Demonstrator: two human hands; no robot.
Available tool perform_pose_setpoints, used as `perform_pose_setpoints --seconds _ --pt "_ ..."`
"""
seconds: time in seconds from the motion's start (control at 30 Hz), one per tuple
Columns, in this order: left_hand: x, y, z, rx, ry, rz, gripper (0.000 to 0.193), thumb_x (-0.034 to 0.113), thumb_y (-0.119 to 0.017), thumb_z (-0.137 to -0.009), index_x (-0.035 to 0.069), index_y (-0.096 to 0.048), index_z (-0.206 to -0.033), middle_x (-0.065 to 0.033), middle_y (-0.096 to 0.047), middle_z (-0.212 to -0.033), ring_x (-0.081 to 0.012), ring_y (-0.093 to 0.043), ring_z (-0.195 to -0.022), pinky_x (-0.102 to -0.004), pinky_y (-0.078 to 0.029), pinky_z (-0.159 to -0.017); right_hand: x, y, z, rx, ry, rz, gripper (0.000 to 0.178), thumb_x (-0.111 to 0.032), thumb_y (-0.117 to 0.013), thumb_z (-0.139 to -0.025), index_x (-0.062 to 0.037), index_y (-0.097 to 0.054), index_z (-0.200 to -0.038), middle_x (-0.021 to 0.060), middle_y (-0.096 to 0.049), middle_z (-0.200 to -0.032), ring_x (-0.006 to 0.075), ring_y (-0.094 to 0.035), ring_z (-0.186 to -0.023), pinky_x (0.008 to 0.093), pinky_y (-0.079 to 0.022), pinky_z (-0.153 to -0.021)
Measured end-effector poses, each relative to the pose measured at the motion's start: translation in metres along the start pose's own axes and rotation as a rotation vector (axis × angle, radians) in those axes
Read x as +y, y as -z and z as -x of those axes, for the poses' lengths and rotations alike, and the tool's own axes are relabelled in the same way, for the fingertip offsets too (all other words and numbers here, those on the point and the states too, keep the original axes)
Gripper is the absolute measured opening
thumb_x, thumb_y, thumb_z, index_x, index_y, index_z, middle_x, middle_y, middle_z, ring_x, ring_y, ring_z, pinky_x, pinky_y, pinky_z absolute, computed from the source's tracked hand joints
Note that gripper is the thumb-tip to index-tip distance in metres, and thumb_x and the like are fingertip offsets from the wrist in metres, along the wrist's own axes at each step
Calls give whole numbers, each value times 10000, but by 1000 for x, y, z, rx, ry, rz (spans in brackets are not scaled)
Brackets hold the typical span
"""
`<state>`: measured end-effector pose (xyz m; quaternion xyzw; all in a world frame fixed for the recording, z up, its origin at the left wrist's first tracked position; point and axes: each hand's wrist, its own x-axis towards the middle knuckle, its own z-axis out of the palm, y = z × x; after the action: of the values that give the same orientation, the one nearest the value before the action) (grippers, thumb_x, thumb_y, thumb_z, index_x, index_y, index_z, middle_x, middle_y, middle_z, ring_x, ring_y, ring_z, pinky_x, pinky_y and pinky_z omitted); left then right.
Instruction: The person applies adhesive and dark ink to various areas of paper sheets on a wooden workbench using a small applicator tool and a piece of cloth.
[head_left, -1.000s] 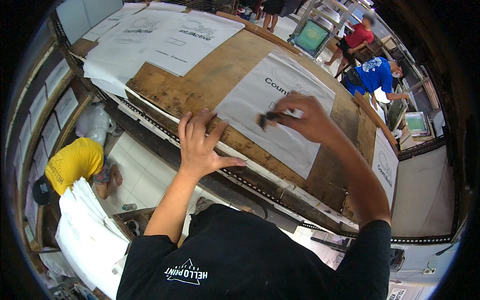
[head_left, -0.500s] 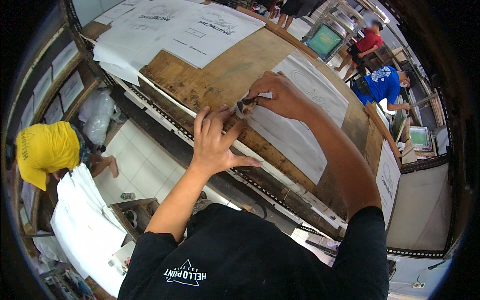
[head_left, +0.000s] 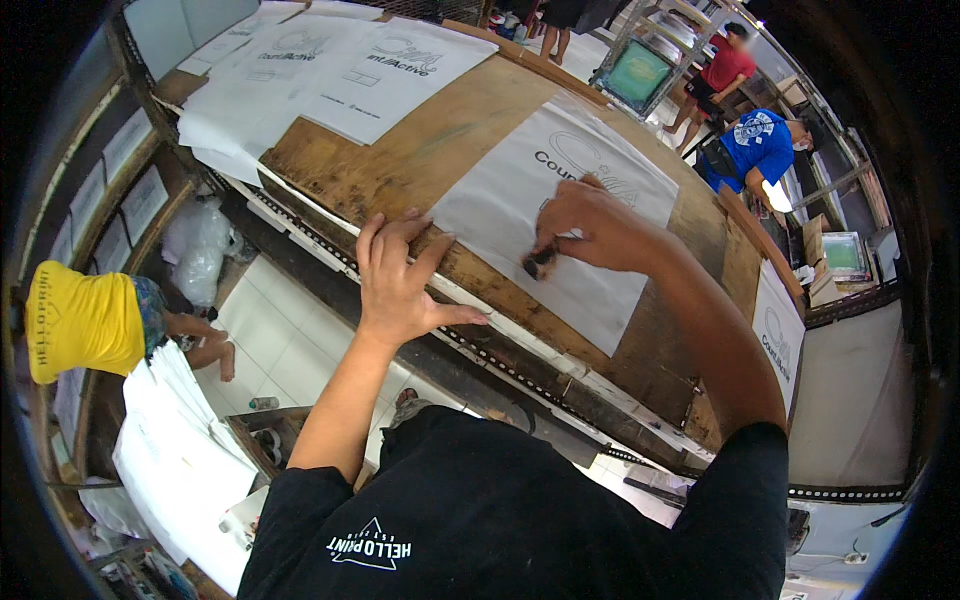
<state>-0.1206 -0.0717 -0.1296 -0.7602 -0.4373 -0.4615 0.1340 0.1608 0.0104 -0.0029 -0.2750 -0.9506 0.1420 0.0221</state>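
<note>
A white printed sheet (head_left: 590, 290) with dark lettering lies on the worn wooden table (head_left: 330, 185). My right hand (head_left: 600, 228) is over the sheet, its fingers pinched round a small dark-and-tan wad (head_left: 540, 262). That wad is low against the sheet near its front edge; its exact kind is unclear. Part of the lettering is hidden behind the hand. At the sheet's left corner, my left hand (head_left: 400, 280) rests with fingers spread over the table's near edge, thumb pointing right. It holds nothing.
More printed sheets (head_left: 400, 80) overlap on the table's far left; another sheet (head_left: 778, 330) is at the right end. A person in yellow (head_left: 90, 318) bends beside white sheets (head_left: 180, 450) at left. People in blue (head_left: 755, 150) and red (head_left: 725, 70) are beyond the table, near a green-meshed frame (head_left: 638, 75).
My right hand has carried the wad rightward along the sheet from its left corner, uncovering some lettering. My left hand stays near that corner, still spread. The whole view has shifted slightly.
</note>
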Motion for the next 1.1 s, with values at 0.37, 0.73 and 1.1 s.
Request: perform_pose_setpoints --seconds 0.37,0.73,1.1 --pt "4 0 2 9 -54 -62 1014 856 -708 -584 47 -660 -1193 -165 -615 -1212 -366 -558 -1215 -617 -318 -1131 -2 -1 125 -30 -112 -53 232 -46 -794 -789 -152 -793 -996 -38 -737 -1017 189 -603 -1037 391 -362 -1036" --pt "75 36 64 115 246 -123 1111 782 -605 -863 42 -277 -1624 -236 -229 -1694 -445 -131 -1585 -651 -26 -1245 -54 -5 83 261 -248 -1128 247 -136 -669 -952 -31 -716 -1170 -7 -705 -1012 94 -589 -861 248 -443 -807" --pt "199 99 303 -761 803 640 671 599 -589 -986 30 -633 -1338 -220 -677 -1272 -405 -640 -1196 -475 -510 -1019 -200 -49 48 42 -242 -1152 259 -156 -733 -925 -21 -712 -1145 39 -742 -1139 112 -630 -950 272 -464 -890"
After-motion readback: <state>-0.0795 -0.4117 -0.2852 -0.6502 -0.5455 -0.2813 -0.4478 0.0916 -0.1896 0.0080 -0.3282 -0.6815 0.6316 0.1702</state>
